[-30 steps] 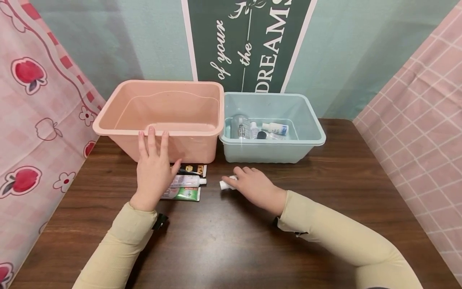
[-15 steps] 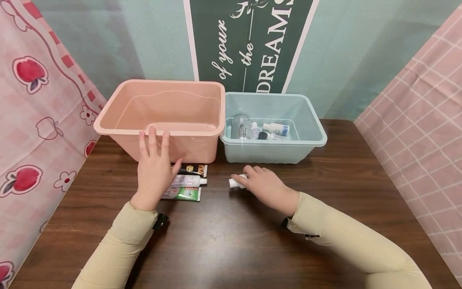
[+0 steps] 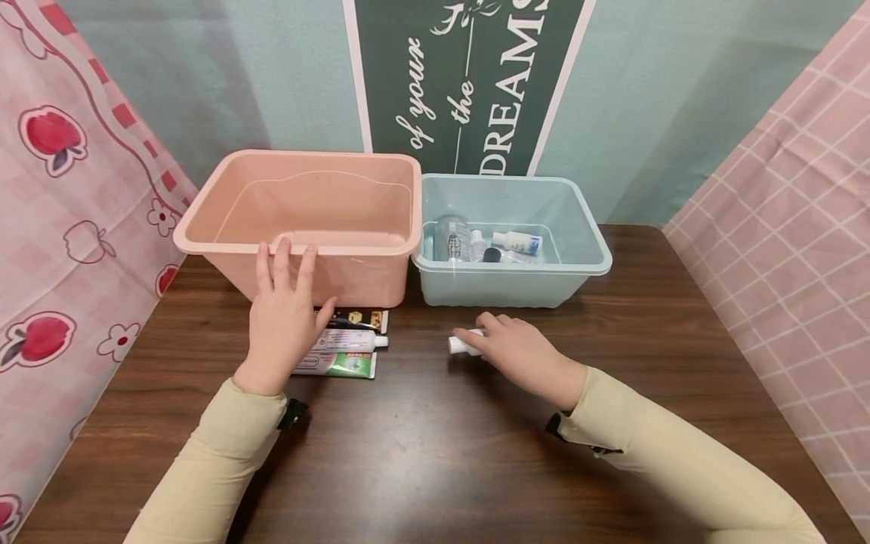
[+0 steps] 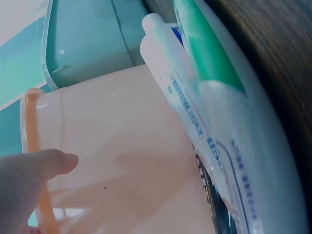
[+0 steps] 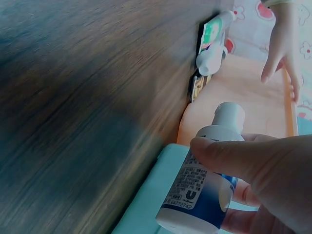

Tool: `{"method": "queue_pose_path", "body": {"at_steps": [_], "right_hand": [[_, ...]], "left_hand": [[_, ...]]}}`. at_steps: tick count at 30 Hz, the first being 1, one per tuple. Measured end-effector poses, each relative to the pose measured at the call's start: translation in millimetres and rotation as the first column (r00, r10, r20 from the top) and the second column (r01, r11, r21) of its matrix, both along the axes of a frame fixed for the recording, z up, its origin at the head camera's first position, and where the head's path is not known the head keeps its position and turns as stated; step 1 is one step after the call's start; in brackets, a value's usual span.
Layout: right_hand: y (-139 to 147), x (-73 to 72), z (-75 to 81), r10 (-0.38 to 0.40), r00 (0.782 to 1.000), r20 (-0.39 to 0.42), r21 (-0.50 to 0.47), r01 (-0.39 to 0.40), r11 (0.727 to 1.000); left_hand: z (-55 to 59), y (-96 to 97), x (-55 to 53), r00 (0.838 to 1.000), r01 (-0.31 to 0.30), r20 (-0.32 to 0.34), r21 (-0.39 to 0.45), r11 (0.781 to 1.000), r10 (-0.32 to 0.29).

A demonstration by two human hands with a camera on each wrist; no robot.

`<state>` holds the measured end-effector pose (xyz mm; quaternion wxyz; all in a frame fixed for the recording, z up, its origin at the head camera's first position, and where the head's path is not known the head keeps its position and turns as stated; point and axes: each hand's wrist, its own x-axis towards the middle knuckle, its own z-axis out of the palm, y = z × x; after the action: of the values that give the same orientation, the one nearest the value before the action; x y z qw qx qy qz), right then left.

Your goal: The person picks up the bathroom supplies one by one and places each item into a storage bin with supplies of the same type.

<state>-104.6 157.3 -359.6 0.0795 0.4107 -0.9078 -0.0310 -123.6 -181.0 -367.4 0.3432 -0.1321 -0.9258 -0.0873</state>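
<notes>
My right hand (image 3: 519, 351) grips a small white and blue bottle (image 5: 197, 187) with a white cap, held in front of the light blue bin (image 3: 506, 289). In the head view only the white cap end shows past the fingers. My left hand (image 3: 279, 321) has its fingertips on the front rim of the pink bin (image 3: 353, 276), fingers straight and spread. Just below that hand lie a black tube (image 3: 363, 319), a white tube (image 3: 353, 341) with a white cap and a green and white tube (image 3: 350, 365), their left ends partly hidden by the hand.
Inside the light blue bin lie a clear bottle (image 3: 451, 240), a white bottle with a blue label (image 3: 519, 242) and other small bottles. Both bins stand side by side on the dark wooden table (image 3: 421, 468), close to the back curtain (image 3: 292, 75).
My right hand has moved to the right with the small bottle, away from the tubes. The left hand has stayed at the pink bin's rim.
</notes>
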Motion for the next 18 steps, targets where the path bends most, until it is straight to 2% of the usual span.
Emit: {"method": "queue_pose_path", "body": {"at_steps": [6, 13, 18], "right_hand": [[12, 1.4, 1.5, -0.027, 1.000, -0.001, -0.018, 0.027, 0.999], [26, 3.0, 3.5, -0.067, 0.998, 0.001, -0.018, 0.067, 0.998], [33, 2.8, 2.1, -0.068, 0.998, 0.000, -0.020, 0.068, 0.997]], "left_hand": [[2.4, -4.4, -1.2, 0.999, 0.039, -0.024, 0.009, 0.999, -0.039], [2.9, -4.4, 0.0, 0.999, 0.034, -0.023, 0.005, 0.999, -0.034], [3.0, -3.5, 0.9, 0.999, 0.031, -0.023, 0.002, 1.000, -0.031]]}}
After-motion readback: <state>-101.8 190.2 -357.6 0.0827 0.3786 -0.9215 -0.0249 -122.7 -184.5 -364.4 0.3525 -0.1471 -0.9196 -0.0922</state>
